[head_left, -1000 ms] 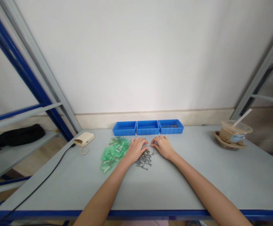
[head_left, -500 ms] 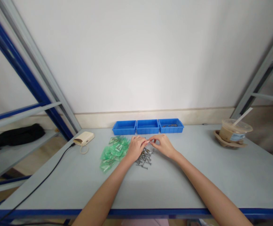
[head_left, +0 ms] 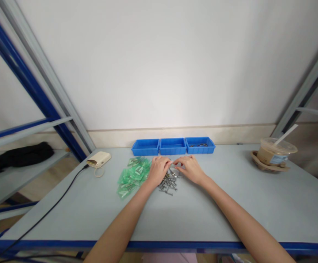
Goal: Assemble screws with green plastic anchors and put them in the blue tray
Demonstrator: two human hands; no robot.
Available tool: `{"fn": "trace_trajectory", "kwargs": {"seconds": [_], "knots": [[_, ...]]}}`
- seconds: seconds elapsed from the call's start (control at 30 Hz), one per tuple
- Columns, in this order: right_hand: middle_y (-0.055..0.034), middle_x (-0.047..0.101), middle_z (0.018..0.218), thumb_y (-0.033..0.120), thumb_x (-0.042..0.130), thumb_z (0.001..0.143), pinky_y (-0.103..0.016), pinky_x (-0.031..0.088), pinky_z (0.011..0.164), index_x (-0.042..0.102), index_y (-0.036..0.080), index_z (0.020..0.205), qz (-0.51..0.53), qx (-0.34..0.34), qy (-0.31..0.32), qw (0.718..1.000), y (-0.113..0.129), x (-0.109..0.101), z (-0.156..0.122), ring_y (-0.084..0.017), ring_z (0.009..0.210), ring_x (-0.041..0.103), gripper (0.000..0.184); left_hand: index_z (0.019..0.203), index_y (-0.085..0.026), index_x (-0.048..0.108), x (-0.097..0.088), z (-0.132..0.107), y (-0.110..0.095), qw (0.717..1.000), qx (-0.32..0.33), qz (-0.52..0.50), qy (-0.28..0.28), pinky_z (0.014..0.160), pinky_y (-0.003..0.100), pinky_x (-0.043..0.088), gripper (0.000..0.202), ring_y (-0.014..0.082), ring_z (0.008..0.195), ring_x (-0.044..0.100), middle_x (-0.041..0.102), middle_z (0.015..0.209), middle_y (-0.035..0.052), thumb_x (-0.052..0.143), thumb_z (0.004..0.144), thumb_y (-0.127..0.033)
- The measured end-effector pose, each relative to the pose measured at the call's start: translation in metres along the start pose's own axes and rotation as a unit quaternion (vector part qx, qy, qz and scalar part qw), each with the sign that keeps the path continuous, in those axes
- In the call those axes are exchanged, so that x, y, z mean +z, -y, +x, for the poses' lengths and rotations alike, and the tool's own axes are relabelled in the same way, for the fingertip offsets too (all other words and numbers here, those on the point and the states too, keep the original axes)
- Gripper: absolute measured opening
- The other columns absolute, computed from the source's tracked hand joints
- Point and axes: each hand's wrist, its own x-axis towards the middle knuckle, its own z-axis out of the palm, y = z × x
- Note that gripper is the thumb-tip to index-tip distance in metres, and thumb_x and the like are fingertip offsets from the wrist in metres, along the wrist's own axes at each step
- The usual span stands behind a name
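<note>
My left hand (head_left: 159,168) is over the left part of a pile of metal screws (head_left: 168,181), its thumb and forefinger pinched together. Whatever is in that pinch is too small to make out. Just to the right, my right hand (head_left: 190,168) is raised with thumb and forefinger a little apart, the tips close to the left fingertips. Nothing shows clearly between those right fingers. Beside the left hand lies a heap of green-tinted plastic packets (head_left: 134,176) with pale pieces in them.
Three blue bins (head_left: 172,147) stand in a row at the back; the right one holds several screws (head_left: 199,145). A cream-coloured device (head_left: 100,159) with a black cable sits left. A lidded cup (head_left: 275,151) with a straw rests in a cardboard holder at right.
My right thumb and forefinger have parted slightly from the left fingertips, where they met earlier. The view has shifted a little; the heap, pile and bins lie as before.
</note>
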Motion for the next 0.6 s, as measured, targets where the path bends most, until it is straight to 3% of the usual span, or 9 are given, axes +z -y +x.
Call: {"fn": "trace_trajectory", "kwargs": {"seconds": [0.1,0.23,0.6], "knots": [[-0.0003,0.064,0.096,0.039,0.057,0.08,-0.028,0.026,0.074,0.063,0.026,0.09,-0.004,-0.02,0.046,0.999,0.002,0.006,-0.001,-0.016,0.092,0.054,0.018,0.073,-0.018,0.056,-0.002,0.0,0.001,1.0,-0.008,0.009,-0.009,0.076,0.03,0.031,0.027,0.0159,0.077,0.05,0.06,0.075,0.0002,0.04,0.09,-0.031],[0.0,0.064,0.085,0.034,0.062,0.077,-0.027,0.026,0.073,0.065,0.023,0.078,-0.009,-0.003,0.086,0.996,0.002,0.014,-0.001,-0.016,0.086,0.054,0.012,0.072,-0.018,0.056,-0.002,0.0,0.002,1.0,-0.006,0.02,-0.003,0.076,0.031,0.031,0.027,0.0162,0.077,0.05,0.059,0.073,0.0002,0.04,0.09,-0.031],[-0.0005,0.067,0.084,0.036,0.052,0.083,-0.027,0.029,0.073,0.064,0.021,0.079,0.042,0.077,-0.026,0.996,-0.008,-0.002,0.003,-0.015,0.077,0.056,0.02,0.088,-0.021,0.06,-0.001,-0.001,-0.002,0.996,0.041,-0.063,0.049,0.079,0.03,0.035,0.018,0.0162,0.084,0.052,0.063,0.086,-0.0003,0.046,0.087,-0.032]]}}
